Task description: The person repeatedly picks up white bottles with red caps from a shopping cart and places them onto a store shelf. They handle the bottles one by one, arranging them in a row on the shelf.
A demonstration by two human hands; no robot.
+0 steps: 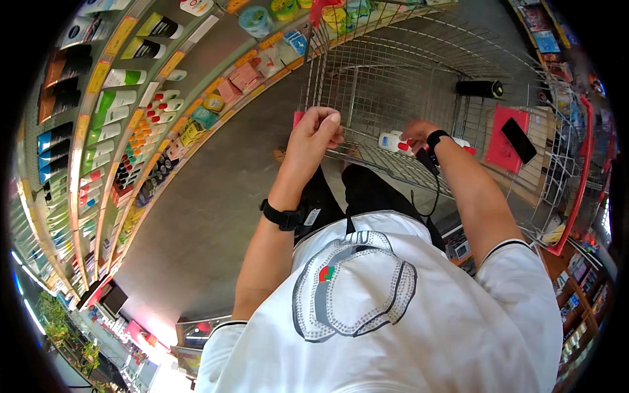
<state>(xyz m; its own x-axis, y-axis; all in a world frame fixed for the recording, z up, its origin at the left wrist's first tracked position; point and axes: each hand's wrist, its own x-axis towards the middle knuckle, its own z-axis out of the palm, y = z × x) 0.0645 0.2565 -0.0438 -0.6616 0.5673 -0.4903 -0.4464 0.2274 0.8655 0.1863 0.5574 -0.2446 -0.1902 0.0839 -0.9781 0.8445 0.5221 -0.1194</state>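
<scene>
Over the near corner of a wire shopping cart, my left hand is curled closed, thumb laid over the fingers, with nothing seen in it. My right hand reaches down into the cart, its fingers at the red caps of white plastic bottles lying on the wire. Whether the fingers grip a bottle or only touch it is hidden. Another white bottle with a red cap lies partly behind my right wrist. A black corded device hangs below that wrist.
A black cylindrical bottle, a red folder and a black smartphone lie toward the cart's red handle. Store shelves with tubes, bottles and boxes curve along the left. More stocked shelving stands at the right.
</scene>
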